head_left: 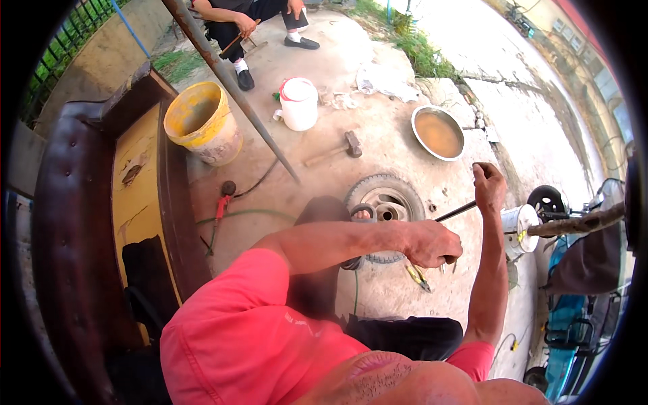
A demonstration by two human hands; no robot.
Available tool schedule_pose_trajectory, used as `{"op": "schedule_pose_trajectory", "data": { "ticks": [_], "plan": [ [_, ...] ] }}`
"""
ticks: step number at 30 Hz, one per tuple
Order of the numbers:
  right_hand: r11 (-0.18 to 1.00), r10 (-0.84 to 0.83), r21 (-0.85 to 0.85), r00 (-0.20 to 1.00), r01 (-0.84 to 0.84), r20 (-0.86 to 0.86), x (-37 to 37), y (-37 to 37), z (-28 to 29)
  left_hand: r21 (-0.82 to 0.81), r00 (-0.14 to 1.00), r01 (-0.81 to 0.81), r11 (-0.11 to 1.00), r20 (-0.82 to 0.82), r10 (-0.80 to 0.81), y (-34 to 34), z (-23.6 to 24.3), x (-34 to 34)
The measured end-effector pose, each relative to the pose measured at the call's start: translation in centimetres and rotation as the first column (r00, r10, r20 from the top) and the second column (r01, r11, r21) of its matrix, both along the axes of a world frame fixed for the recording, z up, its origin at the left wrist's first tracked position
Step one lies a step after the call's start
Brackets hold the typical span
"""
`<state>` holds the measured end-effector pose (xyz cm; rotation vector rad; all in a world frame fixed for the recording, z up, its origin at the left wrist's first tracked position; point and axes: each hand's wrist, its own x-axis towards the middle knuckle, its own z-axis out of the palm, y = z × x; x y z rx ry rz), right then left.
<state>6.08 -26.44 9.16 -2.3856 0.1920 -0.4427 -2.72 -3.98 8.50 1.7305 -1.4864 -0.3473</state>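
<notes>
Concrete floor (317, 179), brown sofa (67, 236) at our left, wheel (399, 198) lying flat before us, metal basin (443, 159) beyond it, our left hand (435, 244) and right hand (490, 185), both grips curled nearly closed, dark bar (456, 210) between them, whether either holds it we cannot tell.

Wearer: coral-pink shirt (243, 331) – short sleeves (260, 273), stitched shoulder seam (197, 358), small pale print (304, 324) on chest. Trousers (405, 337) dark, near black over right thigh – dark open-toed sandal (364, 207).
</notes>
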Motion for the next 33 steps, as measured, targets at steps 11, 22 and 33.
{"op": "schedule_pose_trajectory", "data": {
  "ticks": [11,22,33],
  "plan": [
    [1.0,-0.019,0.021,1.0,0.019,-0.01,-1.0,-0.5,-0.2,-0.072,0.993,-0.118,0.99,0.017,0.119,0.2,0.4,0.6],
    [0.998,-0.039,0.042,0.999,0.04,-0.018,-0.8,-1.4,-0.1,-0.268,0.889,-0.457,0.848,-0.168,0.426,1.4,2.1,3.1],
    [0.997,-0.062,0.044,0.996,0.065,-0.068,-0.2,-0.9,-0.1,-0.284,0.789,-0.613,0.738,-0.174,0.589,3.0,2.3,5.1]
  ]
}}
